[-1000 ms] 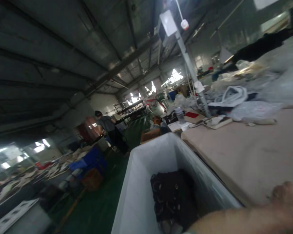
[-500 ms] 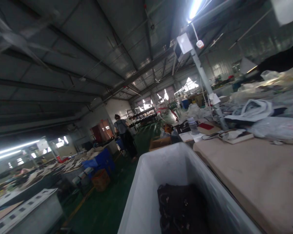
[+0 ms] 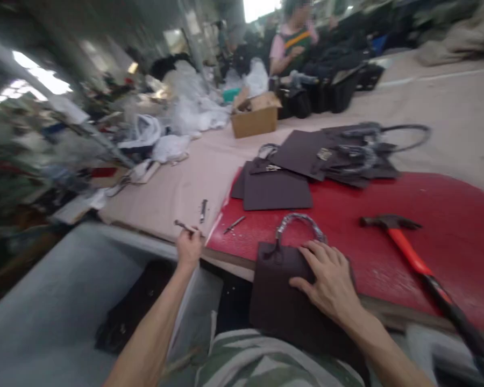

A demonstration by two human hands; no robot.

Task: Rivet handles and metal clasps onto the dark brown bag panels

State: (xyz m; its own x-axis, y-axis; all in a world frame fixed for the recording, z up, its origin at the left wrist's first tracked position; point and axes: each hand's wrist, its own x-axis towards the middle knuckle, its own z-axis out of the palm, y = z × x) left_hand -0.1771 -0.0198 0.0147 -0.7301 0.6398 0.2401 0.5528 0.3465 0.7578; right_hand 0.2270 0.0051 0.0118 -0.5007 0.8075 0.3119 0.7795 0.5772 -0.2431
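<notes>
My left hand [image 3: 189, 248] is closed around a thin metal rod-like tool [image 3: 181, 224] at the table's front edge. Fingers spread, my right hand [image 3: 328, 274] lies flat on a dark brown bag panel [image 3: 274, 290] with a plastic-wrapped handle [image 3: 300, 217]. The panel overlaps the table edge and reaches down towards my body. A second slim tool [image 3: 234, 224] rests on the red mat [image 3: 387, 258], and a short dark tool [image 3: 203, 210] lies left of it. To the right is a claw hammer [image 3: 407, 250] with a red and black handle.
Several dark bag panels with handles [image 3: 298, 156] are piled behind the mat. A cardboard box [image 3: 255, 121] stands farther back. At left is a large pale bin [image 3: 76, 258] with dark items [image 3: 133, 306] inside. A person [image 3: 294, 40] is across the table beside black bags.
My view has swung right and down from the aisle and bin to the table. Both hands have come into view, the left with the rod-like tool, the right on the bag panel.
</notes>
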